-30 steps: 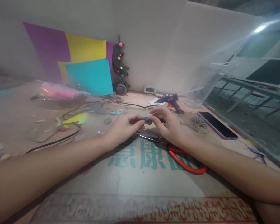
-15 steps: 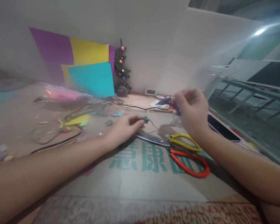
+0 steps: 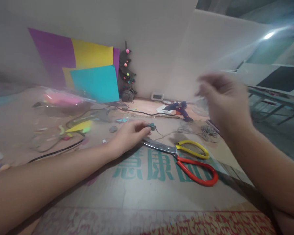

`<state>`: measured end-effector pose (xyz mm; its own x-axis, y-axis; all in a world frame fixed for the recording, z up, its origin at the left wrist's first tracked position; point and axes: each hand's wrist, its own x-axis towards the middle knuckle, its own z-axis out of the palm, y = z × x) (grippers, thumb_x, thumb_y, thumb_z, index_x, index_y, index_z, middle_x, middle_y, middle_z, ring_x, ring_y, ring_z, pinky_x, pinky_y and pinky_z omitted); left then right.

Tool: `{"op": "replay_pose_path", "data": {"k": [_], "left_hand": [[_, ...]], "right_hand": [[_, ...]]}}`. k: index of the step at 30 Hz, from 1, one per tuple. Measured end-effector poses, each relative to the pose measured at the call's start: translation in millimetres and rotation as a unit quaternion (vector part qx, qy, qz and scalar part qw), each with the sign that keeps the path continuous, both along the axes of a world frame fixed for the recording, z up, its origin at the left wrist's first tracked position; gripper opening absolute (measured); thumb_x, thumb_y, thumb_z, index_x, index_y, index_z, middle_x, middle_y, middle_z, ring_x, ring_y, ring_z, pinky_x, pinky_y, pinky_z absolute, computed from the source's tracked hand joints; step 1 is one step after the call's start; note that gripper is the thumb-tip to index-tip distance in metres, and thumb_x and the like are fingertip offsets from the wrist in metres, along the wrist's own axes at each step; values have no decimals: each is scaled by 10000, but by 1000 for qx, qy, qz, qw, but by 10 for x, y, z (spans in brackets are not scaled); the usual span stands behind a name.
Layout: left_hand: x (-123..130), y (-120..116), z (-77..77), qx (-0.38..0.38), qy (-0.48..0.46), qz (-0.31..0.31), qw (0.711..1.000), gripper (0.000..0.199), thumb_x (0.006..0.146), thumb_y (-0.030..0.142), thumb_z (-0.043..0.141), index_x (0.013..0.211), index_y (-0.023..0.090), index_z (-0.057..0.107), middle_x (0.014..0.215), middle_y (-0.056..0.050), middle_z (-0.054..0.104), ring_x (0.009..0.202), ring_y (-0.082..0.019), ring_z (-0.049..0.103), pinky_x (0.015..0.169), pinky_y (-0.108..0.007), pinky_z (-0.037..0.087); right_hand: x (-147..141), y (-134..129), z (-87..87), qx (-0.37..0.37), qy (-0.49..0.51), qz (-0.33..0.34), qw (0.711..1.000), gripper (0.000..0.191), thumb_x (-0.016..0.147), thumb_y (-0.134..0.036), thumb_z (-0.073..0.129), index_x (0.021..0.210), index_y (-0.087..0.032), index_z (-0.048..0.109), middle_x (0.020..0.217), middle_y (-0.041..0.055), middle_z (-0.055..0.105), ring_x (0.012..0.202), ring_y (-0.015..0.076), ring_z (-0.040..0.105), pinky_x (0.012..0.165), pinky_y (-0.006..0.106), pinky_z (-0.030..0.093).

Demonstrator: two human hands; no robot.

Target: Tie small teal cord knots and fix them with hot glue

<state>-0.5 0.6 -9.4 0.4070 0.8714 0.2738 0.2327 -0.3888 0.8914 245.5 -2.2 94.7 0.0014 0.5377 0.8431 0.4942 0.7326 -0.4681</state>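
Left hand (image 3: 131, 134) bare, left forearm (image 3: 63, 174) likewise bare from wrist back, behind the grip; right hand (image 3: 229, 101) bare, fingers motion-blurred, right forearm (image 3: 269, 166) also uncovered.

Your view is dim, with wide-angle distortion stretching its edges. A small white lamp (image 3: 269, 35) glares at upper right; your raised right hand (image 3: 226, 98) shows motion blur.
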Motion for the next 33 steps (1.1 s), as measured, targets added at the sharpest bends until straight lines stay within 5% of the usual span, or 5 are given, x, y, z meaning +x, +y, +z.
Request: {"op": "replay_pose_path", "data": {"k": [3,6,22,26,33], "left_hand": [[-4,-9,-1,11,14,3,1000,219,880,383,564,873,187,662,840,-22,733,774,-181,671,709,-271,488],[-11,-25,23,45,46,5,998,223,893,372,546,851,194,674,824,-11,727,771,-179,660,715,-269,471],[-2,-76,70,88,102,-6,991,216,910,305,523,888,194,708,846,18,725,790,-143,639,710,-234,441],[1,-76,75,90,105,-4,990,208,907,297,528,900,195,709,851,18,728,791,-144,639,718,-239,444],[-13,-34,33,53,77,-9,996,229,905,358,539,905,184,687,861,-9,730,809,-169,664,723,-265,462]], "right_hand": [[-155,-33,-137,-145,-161,0,976,168,873,-276,631,803,-207,767,606,-14,660,538,115,602,516,253,476],[-310,-47,-302,-184,-223,49,956,171,883,-254,607,884,-206,771,795,21,753,723,170,694,635,287,552],[-415,-47,-469,-363,-220,105,899,111,776,-268,646,784,-172,701,759,19,709,734,162,640,677,281,482],[-431,-46,-493,-369,-199,113,901,94,788,-257,621,787,-169,653,738,10,652,697,144,587,652,275,452],[-289,-6,-313,-228,-6,34,973,291,927,-192,426,639,-216,467,611,-22,488,598,119,478,624,268,410]]}}
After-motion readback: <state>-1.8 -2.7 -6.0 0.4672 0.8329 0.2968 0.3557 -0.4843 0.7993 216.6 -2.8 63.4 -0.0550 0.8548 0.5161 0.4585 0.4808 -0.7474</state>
